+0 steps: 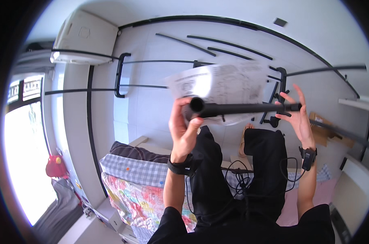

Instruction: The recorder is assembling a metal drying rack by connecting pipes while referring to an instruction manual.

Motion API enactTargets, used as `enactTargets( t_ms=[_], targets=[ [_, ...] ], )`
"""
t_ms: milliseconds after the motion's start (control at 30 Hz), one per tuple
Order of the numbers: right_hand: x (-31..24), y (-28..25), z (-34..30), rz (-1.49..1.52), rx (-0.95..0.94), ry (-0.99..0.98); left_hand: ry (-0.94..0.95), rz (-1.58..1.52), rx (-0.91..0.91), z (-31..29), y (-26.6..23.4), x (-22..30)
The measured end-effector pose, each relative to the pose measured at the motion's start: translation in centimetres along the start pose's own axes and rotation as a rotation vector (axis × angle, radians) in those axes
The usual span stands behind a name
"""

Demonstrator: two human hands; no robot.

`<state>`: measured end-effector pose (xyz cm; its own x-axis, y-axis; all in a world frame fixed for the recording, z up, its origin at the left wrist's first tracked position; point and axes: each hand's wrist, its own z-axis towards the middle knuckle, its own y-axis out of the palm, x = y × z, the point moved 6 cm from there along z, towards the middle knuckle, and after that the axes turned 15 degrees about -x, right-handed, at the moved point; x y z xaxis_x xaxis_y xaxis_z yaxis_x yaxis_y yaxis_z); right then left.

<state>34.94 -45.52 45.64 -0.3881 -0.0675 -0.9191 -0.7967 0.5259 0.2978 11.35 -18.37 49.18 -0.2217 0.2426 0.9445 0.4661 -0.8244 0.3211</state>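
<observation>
My left hand [183,132] is closed around one end of a black metal tube [241,109], where a short round open-ended piece faces up. The tube runs level to the right above my knees. Its far end lies against the fingers of my right hand [300,122], which are spread apart rather than wrapped round it. Just beyond the tube is a blurred, glossy printed sheet [233,81]; what supports it is hidden. Each wrist wears a black band, and the right one carries a small box with a cable.
Several black rods [229,45] lie on the pale floor ahead. Black frame ends stand left [120,75] and right [282,81], with long bars. Cardboard [320,128] lies at right. I sit on a bed with a checked cloth [139,168]; a cable [241,183] is tangled between my legs.
</observation>
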Motion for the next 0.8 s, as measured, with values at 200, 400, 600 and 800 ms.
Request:
enactTargets(
  t_ms=[200, 400, 600, 800],
  targets=[
    [0.8, 4.5, 5.3, -0.070, -0.112, 0.483, -0.293, -0.055, -0.006, 2.4, -5.9, -0.7],
    [-8.1, 10.0, 4.1, -0.089, 0.042, 0.501, -0.332, 0.102, 0.230, 3.3, -11.5, 7.1],
    [-17.8, 20.9, 10.3, -0.487, -0.128, 0.476, -0.164, 0.651, 0.454, 1.8, -22.2, 20.7],
    [-25.4, 37.9, 23.3, -0.669, -0.273, 0.117, -0.313, 1.021, 0.822, -5.4, -35.5, 33.2]
  ],
)
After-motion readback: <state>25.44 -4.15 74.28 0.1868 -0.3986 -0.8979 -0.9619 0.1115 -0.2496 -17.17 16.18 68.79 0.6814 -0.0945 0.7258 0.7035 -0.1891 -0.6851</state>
